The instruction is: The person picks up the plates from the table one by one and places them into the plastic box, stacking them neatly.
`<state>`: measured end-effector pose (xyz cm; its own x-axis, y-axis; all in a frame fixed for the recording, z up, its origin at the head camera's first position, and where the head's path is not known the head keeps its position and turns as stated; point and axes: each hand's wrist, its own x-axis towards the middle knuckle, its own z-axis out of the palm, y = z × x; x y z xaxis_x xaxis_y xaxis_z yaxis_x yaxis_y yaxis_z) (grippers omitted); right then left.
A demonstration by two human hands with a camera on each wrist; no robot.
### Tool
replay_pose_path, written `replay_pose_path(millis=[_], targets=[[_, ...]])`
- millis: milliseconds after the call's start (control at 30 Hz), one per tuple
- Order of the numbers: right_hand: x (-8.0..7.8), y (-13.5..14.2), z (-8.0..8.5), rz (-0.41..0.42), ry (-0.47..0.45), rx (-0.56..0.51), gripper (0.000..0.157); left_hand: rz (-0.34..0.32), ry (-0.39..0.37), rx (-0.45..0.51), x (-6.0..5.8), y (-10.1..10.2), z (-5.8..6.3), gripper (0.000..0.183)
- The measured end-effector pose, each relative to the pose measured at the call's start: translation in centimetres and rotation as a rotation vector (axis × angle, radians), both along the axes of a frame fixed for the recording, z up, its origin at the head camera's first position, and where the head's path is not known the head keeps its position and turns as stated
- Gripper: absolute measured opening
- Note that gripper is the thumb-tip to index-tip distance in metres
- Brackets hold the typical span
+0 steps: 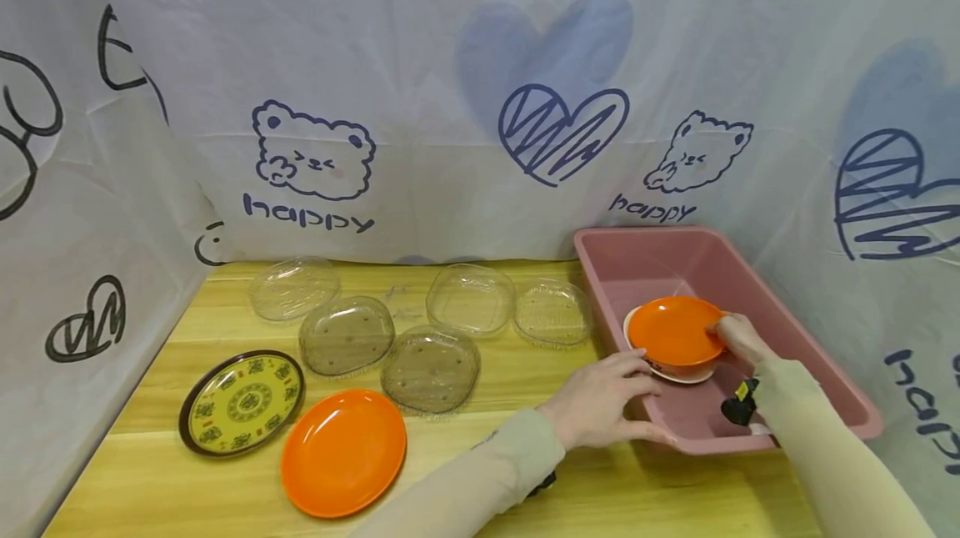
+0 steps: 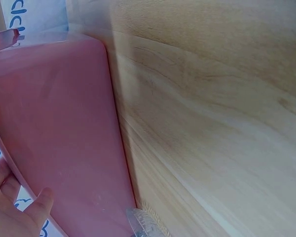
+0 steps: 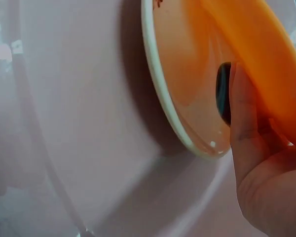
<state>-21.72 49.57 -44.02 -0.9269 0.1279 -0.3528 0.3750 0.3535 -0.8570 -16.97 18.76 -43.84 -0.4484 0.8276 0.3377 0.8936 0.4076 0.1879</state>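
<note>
In the head view my right hand [image 1: 741, 339] pinches the near right edge of an orange plate [image 1: 675, 331] inside the pink basin [image 1: 795, 313]. Under that plate lies a white-rimmed plate [image 1: 693, 377], mostly covered. The right wrist view has the orange plate [image 3: 271, 64] tilted over the white-rimmed plate [image 3: 160, 94], my fingers [image 3: 244, 103] under its edge. My left hand [image 1: 603, 400] grips the basin's near left rim. From the left wrist, its thumb [image 2: 41, 205] lies against the basin's outer wall [image 2: 64, 128].
On the wooden table [image 1: 187, 313], left of the basin, lie a yellow patterned plate [image 1: 243, 404] with a dark rim and another orange plate [image 1: 345, 453]. Behind them sit several clear plastic trays [image 1: 471, 298]. A printed white cloth [image 1: 420, 87] hangs behind and at both sides.
</note>
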Motion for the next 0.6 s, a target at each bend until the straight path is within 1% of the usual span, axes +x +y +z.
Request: replay_pose_path(millis=[133,267,500,600], targets=[[0.03,0.04,-0.06,0.003,-0.001,0.072,0.051,0.0,0.001,0.0,0.03,-0.07,0.04,0.058],[0.05,0.15,-0.05,0.018,0.017,0.176,0.052,-0.003,-0.002,0.003,0.01,-0.13,0.07,0.057],[0.22,0.42,-0.2,0.047,0.075,0.423,0.056,-0.004,-0.001,0.003,-0.07,-0.14,0.1,0.056],[0.32,0.54,-0.32,0.041,0.087,0.487,0.058,-0.004,-0.002,-0.002,-0.08,-0.12,0.05,0.057]])
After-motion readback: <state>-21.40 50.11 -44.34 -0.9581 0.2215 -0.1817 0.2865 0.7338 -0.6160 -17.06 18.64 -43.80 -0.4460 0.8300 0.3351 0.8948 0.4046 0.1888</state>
